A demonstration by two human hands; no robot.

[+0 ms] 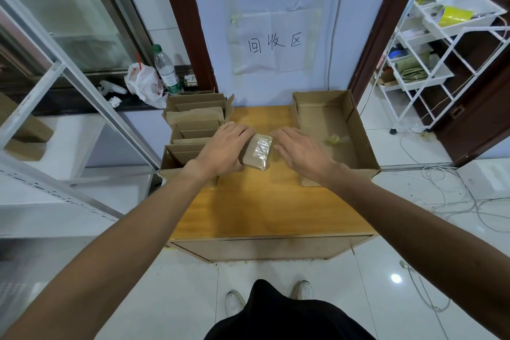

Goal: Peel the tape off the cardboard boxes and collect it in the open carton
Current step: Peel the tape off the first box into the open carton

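Glossy yellow tabletop (265,207); left hand (223,148) fingers around shiny-taped cardboard box (258,150), right hand (300,150) fingers straight, spread.

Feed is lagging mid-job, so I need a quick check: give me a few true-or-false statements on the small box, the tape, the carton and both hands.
1. The small box has clear tape on its top. True.
2. The open carton on the right holds nothing. False: a wad of tape lies in it.
3. The left hand holds the small box. True.
4. The right hand pinches a peeled strip. False: its fingers are straight and hold nothing.
5. The small box sits inside the open carton. False: it is over the table, between the hands.
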